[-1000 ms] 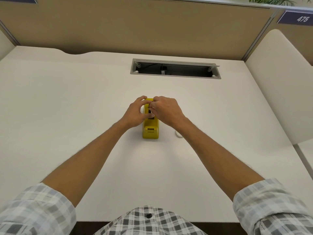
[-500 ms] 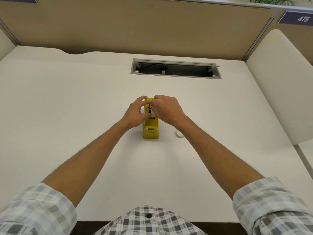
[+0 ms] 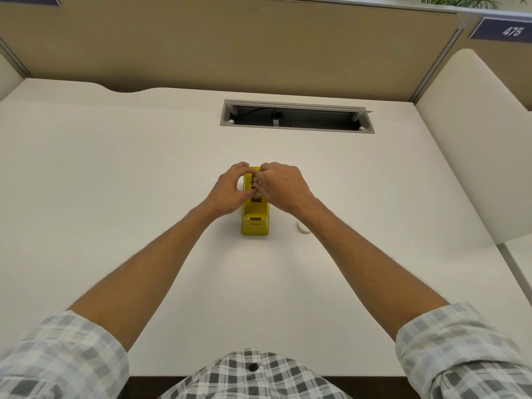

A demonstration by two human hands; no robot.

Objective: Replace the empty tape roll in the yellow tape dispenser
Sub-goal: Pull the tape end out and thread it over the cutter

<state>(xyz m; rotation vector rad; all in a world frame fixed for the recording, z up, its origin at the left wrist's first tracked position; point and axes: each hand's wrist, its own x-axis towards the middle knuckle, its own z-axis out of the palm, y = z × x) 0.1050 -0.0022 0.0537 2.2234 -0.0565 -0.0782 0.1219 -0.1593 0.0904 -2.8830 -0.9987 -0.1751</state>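
Note:
The yellow tape dispenser (image 3: 255, 223) stands in the middle of the white desk (image 3: 115, 182), its cutter end toward me. My left hand (image 3: 229, 191) curls around the dispenser's left side, thumb and fingers on its top. My right hand (image 3: 283, 187) comes from the right, its fingertips pinched over the dispenser's open slot on a small dark part (image 3: 254, 188), most of which is hidden by the fingers. A small white ring-shaped roll (image 3: 303, 227) lies flat on the desk just right of the dispenser, beside my right forearm.
A grey-framed cable slot (image 3: 296, 116) is cut into the desk behind the dispenser. Tan partition panels (image 3: 230, 44) close off the back. A cream side panel (image 3: 472, 145) stands at the right edge.
Both hands stay on the dispenser. My right forearm has shifted a little, uncovering more of the white roll. The fingers have shifted slightly at the slot.

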